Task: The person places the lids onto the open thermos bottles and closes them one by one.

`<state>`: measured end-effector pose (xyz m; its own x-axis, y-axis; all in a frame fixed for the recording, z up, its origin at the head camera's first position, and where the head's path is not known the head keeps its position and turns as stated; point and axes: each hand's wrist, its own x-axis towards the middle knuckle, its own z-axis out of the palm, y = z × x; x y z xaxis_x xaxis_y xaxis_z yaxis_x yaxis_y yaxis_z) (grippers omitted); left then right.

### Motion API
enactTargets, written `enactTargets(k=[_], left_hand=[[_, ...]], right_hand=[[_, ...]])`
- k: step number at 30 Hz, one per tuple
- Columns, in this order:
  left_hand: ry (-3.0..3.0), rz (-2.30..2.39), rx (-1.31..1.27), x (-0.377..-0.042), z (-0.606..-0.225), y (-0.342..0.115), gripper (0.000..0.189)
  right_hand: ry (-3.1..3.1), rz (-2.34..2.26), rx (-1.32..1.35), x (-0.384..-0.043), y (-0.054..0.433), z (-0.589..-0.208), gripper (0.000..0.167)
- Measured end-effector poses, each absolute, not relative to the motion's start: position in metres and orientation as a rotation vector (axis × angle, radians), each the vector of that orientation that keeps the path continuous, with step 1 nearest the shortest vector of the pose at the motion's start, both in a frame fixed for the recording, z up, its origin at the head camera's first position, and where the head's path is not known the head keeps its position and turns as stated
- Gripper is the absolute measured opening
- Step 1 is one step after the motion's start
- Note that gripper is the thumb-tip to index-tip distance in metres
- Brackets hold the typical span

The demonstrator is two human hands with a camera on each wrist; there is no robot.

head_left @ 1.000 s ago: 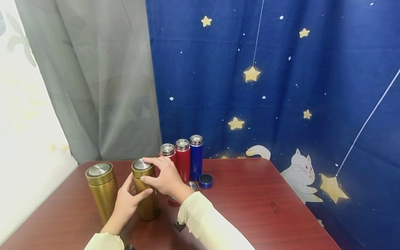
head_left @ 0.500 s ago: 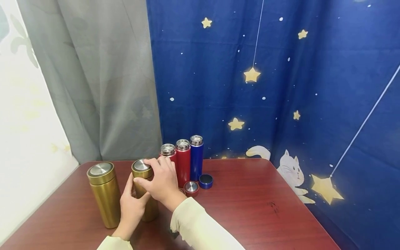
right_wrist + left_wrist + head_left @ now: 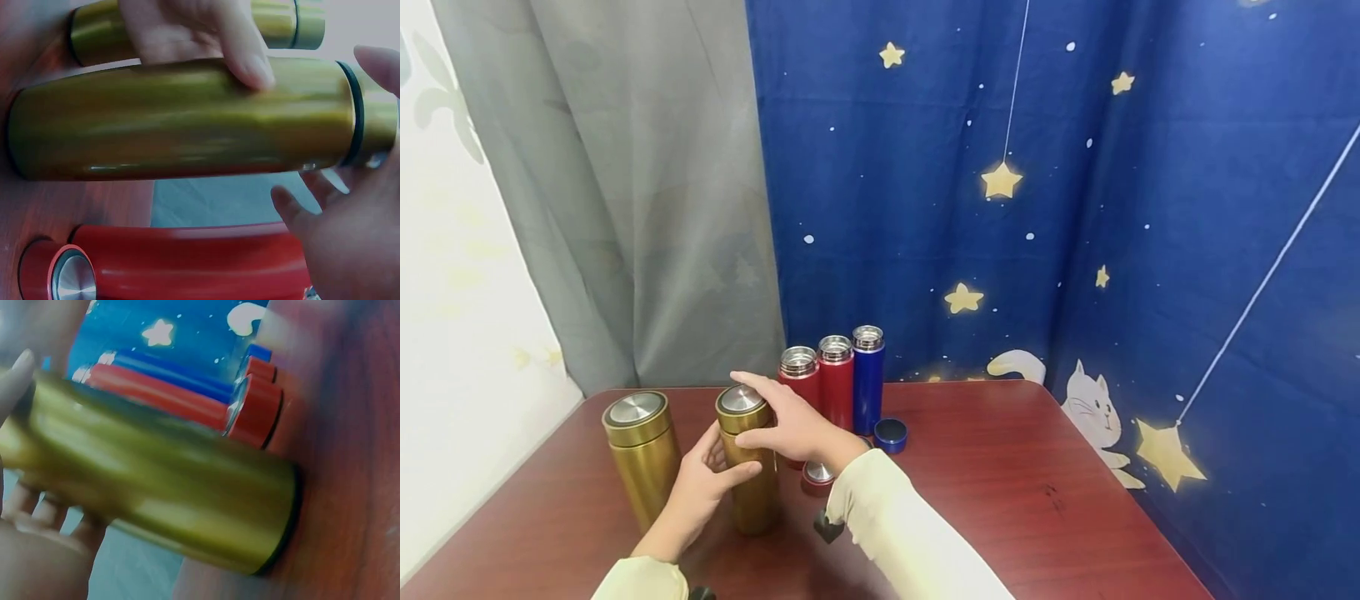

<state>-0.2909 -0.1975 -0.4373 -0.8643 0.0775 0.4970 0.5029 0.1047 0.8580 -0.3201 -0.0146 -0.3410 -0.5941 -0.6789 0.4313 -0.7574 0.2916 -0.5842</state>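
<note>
On tbl (image 3: pixel 1000 492): 2 flasks (image 3: pixel 758 496) L, 3 btls (image 3: pixel 837 392) behind & R, lids (image 3: pixel 891 436) before btls.

You see gold metal cylinder bottles (image 3: pixel 754 492) at left, red metal cylinder bottles (image 3: pixel 837 387) and a blue metal cylinder bottle (image 3: pixel 868 383) farther right, and a yellow-starred blue cloth curtain (image 3: pixel 887 183).

Left hand (image 3: pixel 700 483): lower of the pair, fingers bent, thumb opposite, in a hold. Left arm (image 3: pixel 642 581): pale-sleeved, angled up from the bottom edge. Right hand (image 3: pixel 796 428): higher, forefinger extended, thumb spread apart. Right arm (image 3: pixel 917 537): pale-sleeved, slanted from lower right.
</note>
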Motion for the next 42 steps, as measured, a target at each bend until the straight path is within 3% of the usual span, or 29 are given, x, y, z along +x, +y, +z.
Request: enactTargets(k=[8, 35, 38, 42], left_hand=[[-2.102, -1.867, -0.68, -0.294, -0.435, -0.205, 0.077], [-1.771, -1.796, -0.454, -0.283, -0.444, -0.172, 0.087], [-1.794, -1.781, -0.468, -0.283, -0.445, -0.175, 0.087], [-1.874, -1.798, -0.492, -0.285, -0.444, -0.182, 0.086]], right_hand=[[-2.44, 1.306, 1.417, -0.324, -0.006, -0.339, 0.06], [-2.136, 0.342, 0.63, -0.304, -0.046, -0.356, 0.064], [-2.217, 0.368, 0.649, -0.302, -0.046, -0.355, 0.063], [-2.358, 0.705, 0.91, -0.306, -0.036, -0.351, 0.056]])
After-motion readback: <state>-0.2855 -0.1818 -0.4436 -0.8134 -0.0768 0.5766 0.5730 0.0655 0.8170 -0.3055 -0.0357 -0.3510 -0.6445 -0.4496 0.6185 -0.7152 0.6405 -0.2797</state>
